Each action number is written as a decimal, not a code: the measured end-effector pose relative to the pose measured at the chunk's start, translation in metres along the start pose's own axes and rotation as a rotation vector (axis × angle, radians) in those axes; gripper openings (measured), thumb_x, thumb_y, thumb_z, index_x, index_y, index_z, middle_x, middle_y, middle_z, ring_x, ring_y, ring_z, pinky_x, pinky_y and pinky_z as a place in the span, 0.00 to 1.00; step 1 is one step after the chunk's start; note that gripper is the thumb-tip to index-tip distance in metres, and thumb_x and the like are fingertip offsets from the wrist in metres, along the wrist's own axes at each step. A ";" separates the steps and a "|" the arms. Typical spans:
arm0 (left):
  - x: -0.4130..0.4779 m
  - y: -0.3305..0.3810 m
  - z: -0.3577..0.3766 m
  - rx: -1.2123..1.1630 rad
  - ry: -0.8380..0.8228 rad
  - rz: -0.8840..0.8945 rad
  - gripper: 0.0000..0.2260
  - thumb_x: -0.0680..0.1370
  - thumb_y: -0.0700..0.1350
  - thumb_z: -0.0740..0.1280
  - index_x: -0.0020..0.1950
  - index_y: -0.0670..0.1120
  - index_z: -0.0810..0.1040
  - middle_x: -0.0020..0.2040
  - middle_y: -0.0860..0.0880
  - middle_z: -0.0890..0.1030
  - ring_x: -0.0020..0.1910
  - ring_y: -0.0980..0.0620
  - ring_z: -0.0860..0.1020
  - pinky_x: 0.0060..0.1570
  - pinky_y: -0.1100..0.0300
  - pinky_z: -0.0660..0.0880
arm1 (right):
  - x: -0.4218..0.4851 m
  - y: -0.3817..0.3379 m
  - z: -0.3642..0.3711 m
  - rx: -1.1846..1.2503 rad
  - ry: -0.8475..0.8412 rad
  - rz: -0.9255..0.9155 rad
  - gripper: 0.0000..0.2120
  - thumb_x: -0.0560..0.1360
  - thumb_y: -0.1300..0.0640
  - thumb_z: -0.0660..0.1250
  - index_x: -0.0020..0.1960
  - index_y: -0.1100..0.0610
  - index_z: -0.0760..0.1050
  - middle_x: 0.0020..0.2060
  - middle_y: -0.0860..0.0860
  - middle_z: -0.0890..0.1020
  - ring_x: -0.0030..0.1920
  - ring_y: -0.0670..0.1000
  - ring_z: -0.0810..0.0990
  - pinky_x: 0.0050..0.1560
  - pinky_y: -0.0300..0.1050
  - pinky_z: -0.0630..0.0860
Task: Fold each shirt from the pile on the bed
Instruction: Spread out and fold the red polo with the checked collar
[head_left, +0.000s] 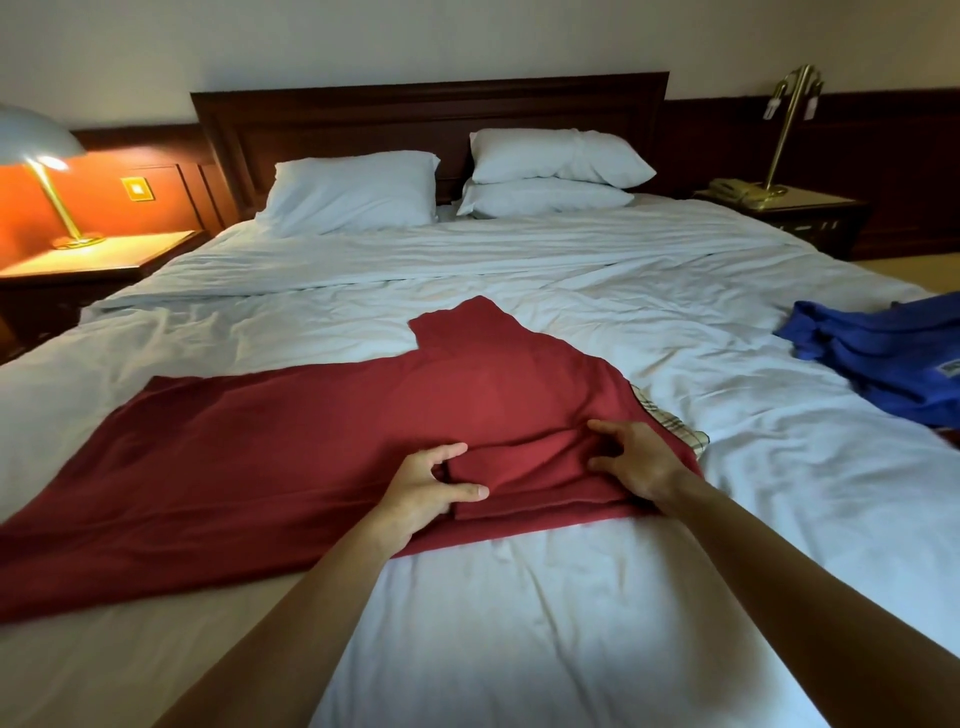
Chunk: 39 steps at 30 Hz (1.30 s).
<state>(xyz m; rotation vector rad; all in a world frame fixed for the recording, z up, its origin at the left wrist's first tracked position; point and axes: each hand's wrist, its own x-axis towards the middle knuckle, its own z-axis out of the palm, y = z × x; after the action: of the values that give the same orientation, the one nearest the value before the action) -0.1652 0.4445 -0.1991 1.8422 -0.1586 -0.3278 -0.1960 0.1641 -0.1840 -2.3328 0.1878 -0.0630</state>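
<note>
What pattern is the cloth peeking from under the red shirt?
The cloth is cream plaid with dark lines, best seen in the head view.

The red shirt (337, 431) is seen as plain deep red, unprinted. A checked cloth (675, 434), showing from under it toward the bed's right edge, is marked cream with dark and tan crossing lines. The blue shirt (883, 358) at the bed's right edge is logged solid royal blue, with a pale label (948, 370) carrying dark marks. The bed sheet (519, 623) and pillows (353, 192) are noted plain white. The headboard (431, 114) is dark red-brown. Both lamp stems (787, 135) are brass-coloured.
</note>
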 end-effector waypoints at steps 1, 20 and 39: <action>0.001 -0.001 0.000 0.022 0.011 0.014 0.33 0.67 0.42 0.81 0.71 0.51 0.75 0.58 0.54 0.77 0.56 0.58 0.79 0.50 0.62 0.80 | 0.000 -0.001 0.001 -0.098 -0.011 -0.029 0.31 0.71 0.61 0.76 0.72 0.56 0.72 0.69 0.53 0.75 0.70 0.51 0.71 0.71 0.38 0.61; -0.045 -0.088 -0.194 1.186 0.267 0.159 0.41 0.69 0.79 0.36 0.71 0.63 0.68 0.75 0.55 0.66 0.77 0.52 0.60 0.76 0.47 0.52 | -0.015 -0.031 0.056 -0.585 -0.288 -0.135 0.47 0.51 0.16 0.23 0.70 0.23 0.35 0.79 0.42 0.39 0.79 0.57 0.37 0.76 0.59 0.41; -0.127 -0.089 -0.350 1.414 0.450 0.146 0.31 0.71 0.33 0.70 0.74 0.49 0.73 0.75 0.41 0.69 0.75 0.37 0.65 0.72 0.37 0.59 | -0.020 -0.041 0.071 -0.534 -0.153 -0.138 0.28 0.81 0.38 0.52 0.73 0.27 0.38 0.80 0.44 0.43 0.80 0.54 0.45 0.76 0.60 0.49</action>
<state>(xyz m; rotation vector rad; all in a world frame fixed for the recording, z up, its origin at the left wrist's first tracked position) -0.1849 0.8257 -0.1739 3.2038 -0.2353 0.4598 -0.2041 0.2451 -0.2037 -2.8664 -0.0422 0.1110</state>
